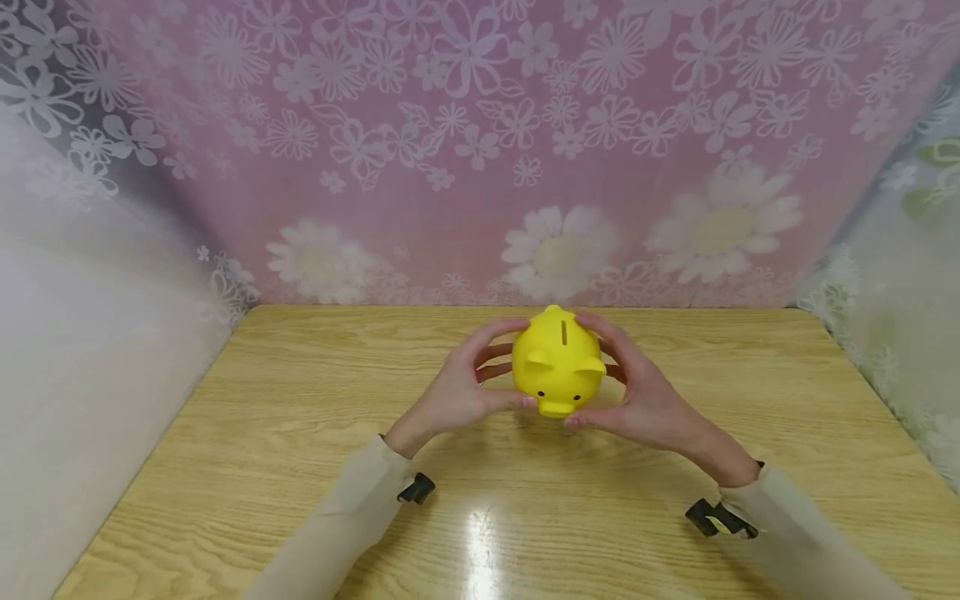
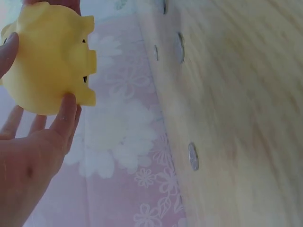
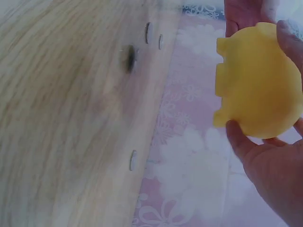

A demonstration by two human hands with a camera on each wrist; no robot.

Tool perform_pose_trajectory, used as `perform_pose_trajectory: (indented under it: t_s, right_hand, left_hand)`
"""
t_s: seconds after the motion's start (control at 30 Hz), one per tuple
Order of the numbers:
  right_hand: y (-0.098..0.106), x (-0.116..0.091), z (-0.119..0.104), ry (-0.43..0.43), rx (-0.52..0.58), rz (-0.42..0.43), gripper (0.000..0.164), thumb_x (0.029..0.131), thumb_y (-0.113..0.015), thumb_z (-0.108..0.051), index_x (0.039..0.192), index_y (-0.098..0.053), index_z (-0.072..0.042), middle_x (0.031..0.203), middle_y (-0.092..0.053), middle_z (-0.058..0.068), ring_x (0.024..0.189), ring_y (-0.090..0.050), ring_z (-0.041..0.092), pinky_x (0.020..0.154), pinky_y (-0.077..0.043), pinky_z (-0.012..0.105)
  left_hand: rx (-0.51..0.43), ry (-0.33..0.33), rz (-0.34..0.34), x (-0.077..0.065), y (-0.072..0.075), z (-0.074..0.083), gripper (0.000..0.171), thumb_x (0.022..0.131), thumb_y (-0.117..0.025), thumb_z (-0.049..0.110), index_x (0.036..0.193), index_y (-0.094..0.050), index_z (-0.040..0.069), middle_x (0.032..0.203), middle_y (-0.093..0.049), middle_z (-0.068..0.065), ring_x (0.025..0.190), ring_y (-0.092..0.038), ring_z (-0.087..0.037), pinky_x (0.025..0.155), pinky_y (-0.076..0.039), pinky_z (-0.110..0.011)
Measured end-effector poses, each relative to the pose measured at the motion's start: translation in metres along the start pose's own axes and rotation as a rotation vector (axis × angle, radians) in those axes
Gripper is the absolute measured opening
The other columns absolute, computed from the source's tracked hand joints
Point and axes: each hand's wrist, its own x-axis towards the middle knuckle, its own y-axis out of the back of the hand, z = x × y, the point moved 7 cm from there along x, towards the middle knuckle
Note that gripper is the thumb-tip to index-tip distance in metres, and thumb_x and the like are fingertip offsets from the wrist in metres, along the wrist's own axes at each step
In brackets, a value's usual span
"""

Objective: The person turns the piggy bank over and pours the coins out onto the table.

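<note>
A yellow piggy bank (image 1: 558, 362) with a slot on its top is held upright above the table, its snout toward me. My left hand (image 1: 468, 383) grips it from the left, thumb near the snout and fingers around the side. On the opposite side my right hand (image 1: 648, 396) grips it in the same way. In the left wrist view the piggy bank (image 2: 47, 61) hangs apart from the tabletop. Several coins lie on the table, among them one coin (image 2: 193, 156) off to one side and another coin (image 3: 148, 33) in the right wrist view.
The wooden table (image 1: 262, 467) reaches back to a pink flowered curtain (image 1: 420, 167). Pale cloth (image 1: 97, 350) hangs along the left side, and a patterned cloth (image 1: 900, 292) borders the right. Black straps (image 1: 416, 488) sit on both sleeves.
</note>
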Motion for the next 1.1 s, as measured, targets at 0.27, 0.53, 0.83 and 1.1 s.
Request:
perform_pose_trajectory:
  t_s: [0.27,0.53,0.83,1.1]
  right_hand:
    - [0.0,-0.007,0.007,-0.005,-0.087,-0.015,0.115,0.066,-0.099,-0.018,0.159,-0.031,-0.024,0.156,-0.04,0.006,0.126,-0.05,0.007,0.094,-0.055,0.027]
    - [0.005,-0.019,0.017,-0.046,-0.166,-0.015,0.112,0.066,-0.099,-0.023,0.156,-0.033,-0.023,0.152,-0.046,0.007,0.12,-0.054,0.008,0.09,-0.055,0.03]
    - [0.015,-0.038,0.03,-0.09,-0.202,0.03,0.114,0.064,-0.1,-0.024,0.157,-0.032,-0.024,0.145,-0.053,0.012,0.116,-0.055,-0.004,0.088,-0.053,0.021]
    - [0.029,-0.057,0.039,-0.121,-0.197,0.028,0.114,0.067,-0.098,-0.019,0.158,-0.031,-0.022,0.147,-0.049,0.016,0.115,-0.05,-0.013,0.086,-0.053,0.018]
  left_hand:
    - [-0.012,0.102,-0.006,0.0,-0.015,-0.014,0.078,0.083,-0.086,0.011,0.147,-0.049,0.037,0.157,-0.04,0.009,0.132,-0.058,-0.029,0.101,-0.058,-0.045]
    - [-0.022,0.143,-0.053,-0.002,-0.029,-0.019,0.074,0.088,-0.083,0.017,0.148,-0.048,0.041,0.158,-0.038,0.011,0.136,-0.056,-0.025,0.103,-0.056,-0.039]
    - [0.211,0.07,-0.046,-0.013,-0.027,-0.023,0.063,0.097,-0.072,0.029,0.153,-0.045,0.033,0.162,-0.039,0.006,0.14,-0.053,-0.033,0.111,-0.05,-0.041]
    - [0.367,0.077,-0.006,-0.032,-0.011,-0.025,0.061,0.099,-0.07,0.033,0.154,-0.044,0.033,0.163,-0.037,0.011,0.142,-0.05,-0.029,0.112,-0.049,-0.041]
